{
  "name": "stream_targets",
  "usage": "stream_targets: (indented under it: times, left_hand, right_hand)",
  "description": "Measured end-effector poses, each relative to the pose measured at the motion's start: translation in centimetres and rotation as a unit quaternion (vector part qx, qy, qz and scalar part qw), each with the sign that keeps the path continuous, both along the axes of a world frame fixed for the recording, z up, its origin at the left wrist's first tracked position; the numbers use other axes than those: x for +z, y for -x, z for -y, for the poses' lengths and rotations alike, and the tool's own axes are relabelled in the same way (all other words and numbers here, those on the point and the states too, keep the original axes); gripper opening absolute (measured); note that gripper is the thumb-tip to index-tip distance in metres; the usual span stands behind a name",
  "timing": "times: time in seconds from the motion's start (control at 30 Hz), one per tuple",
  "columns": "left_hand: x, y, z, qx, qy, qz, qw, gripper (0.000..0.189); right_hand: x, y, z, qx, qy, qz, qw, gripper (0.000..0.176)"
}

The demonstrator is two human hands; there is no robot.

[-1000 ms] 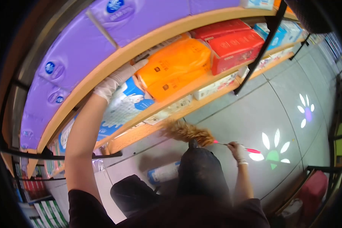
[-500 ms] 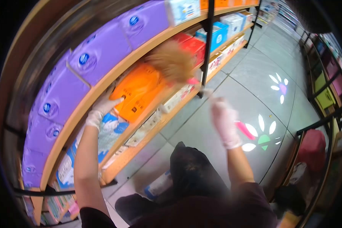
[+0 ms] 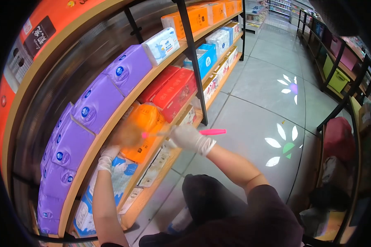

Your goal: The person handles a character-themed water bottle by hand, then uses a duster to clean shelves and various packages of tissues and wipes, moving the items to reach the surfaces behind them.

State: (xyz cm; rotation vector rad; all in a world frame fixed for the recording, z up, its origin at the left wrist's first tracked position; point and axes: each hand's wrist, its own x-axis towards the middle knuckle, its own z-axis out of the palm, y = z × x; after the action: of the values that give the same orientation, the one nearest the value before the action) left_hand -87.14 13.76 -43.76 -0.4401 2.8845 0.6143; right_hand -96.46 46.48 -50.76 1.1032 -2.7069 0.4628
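My right hand [image 3: 188, 138], in a white glove, is closed around the handle of a feather duster with a bright pink grip [image 3: 213, 132]. The duster's brown fluffy head [image 3: 127, 134] is blurred and lies against the left part of an orange tissue pack [image 3: 150, 119] on the middle shelf. My left hand [image 3: 109, 155], also gloved, reaches under the upper shelf beside that pack, just below the duster head. Its visible fingers look stretched out; the rest are hidden by the shelf edge and the duster. Blue-and-white tissue packs [image 3: 121, 173] lie under my left wrist.
Purple tissue packs [image 3: 97, 103] line the upper shelf, with a white pack [image 3: 160, 45] at their end. Red packs [image 3: 175, 94] sit beyond the orange one. A black upright post [image 3: 193, 61] divides the shelving. On the right, another rack holds a green bin [image 3: 336, 76].
My right hand has swung left toward the shelf, bringing the duster head from near the red packs onto the orange pack's left side. My left hand's thumb has left the orange pack's front. The view has shifted.
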Motion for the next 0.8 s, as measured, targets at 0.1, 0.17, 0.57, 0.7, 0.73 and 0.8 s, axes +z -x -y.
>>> stream_targets:
  times: [0.1, 0.17, 0.57, 0.7, 0.73, 0.8]
  left_hand:
    - [0.2, -0.9, -0.8, 0.003, 0.047, -0.051, 0.998, 0.076]
    - [-0.1, -0.9, -0.6, 0.017, 0.105, -0.050, 0.993, 0.079]
    - [-1.7, -0.2, 1.3, 0.051, 0.087, -0.082, 0.992, 0.084]
    - [-2.9, 0.3, 2.7, 0.090, 0.094, -0.105, 0.986, 0.075]
    - [-3.3, 0.0, 3.5, 0.037, 0.108, -0.107, 0.988, 0.075]
    - [-2.9, -0.3, 3.0, 0.058, 0.066, -0.124, 0.988, 0.076]
  right_hand:
    - [-0.9, 1.3, -1.5, -0.061, 0.088, -0.033, 0.994, 0.050]
    - [-0.4, 4.0, -3.9, -0.215, 0.272, -0.037, 0.937, 0.045]
    - [-1.3, 1.6, -5.8, -0.187, 0.207, 0.009, 0.960, 0.048]
    - [-0.6, -2.1, -5.1, 0.007, 0.158, 0.091, 0.983, 0.047]
    - [-0.6, -2.7, -4.8, 0.095, 0.119, 0.122, 0.981, 0.049]
    - [-2.3, -0.4, -6.5, -0.040, 0.126, 0.066, 0.989, 0.049]
